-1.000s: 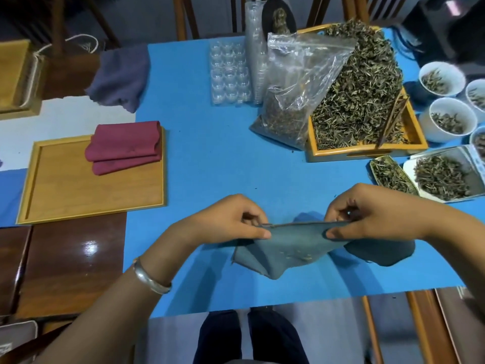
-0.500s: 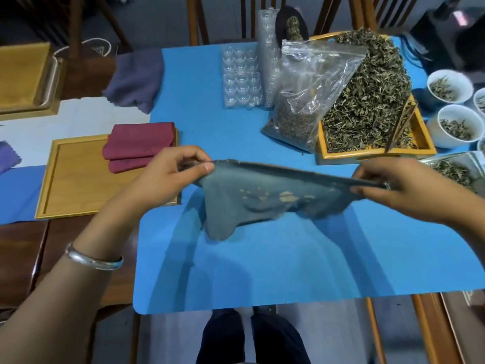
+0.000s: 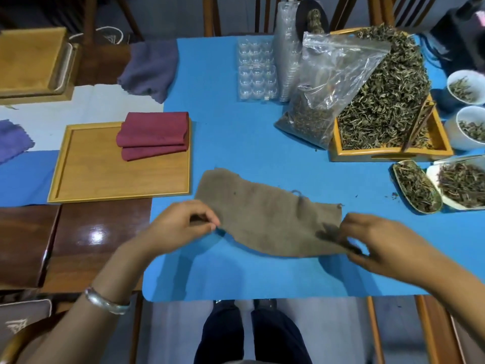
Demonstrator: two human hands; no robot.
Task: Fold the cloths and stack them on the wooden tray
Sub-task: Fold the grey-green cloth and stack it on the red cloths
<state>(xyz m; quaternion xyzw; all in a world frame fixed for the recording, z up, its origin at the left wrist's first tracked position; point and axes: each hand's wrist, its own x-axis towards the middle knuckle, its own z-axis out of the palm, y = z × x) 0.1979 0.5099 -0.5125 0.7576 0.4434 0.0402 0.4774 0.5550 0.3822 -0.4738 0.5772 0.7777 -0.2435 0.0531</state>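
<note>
Item: grey-brown cloth, spread nearly flat on the blue tabletop, near centre, its far edge lying on the surface and its near edge slightly lifted.

Left hand: fingers pinched together on the cloth's near left corner; a silver bangle sits on the wrist.

Right hand: fingers closed on the cloth's near right corner; the grip is motion-blurred.

Wooden tray: left of the cloth, apart from it, straddling the tabletop's left edge. Folded maroon cloths are stacked in its far right corner, overhanging the rim a little.

Unfolded stock: purple-grey cloth at the far left, draped over the tabletop's edge; violet cloth at the left border, partly cut off.

Other contents, far right: clear plastic bag leaning against a second tray heaped with dried leaves; white bowls of leaves; clear moulded plastic trays.
</note>
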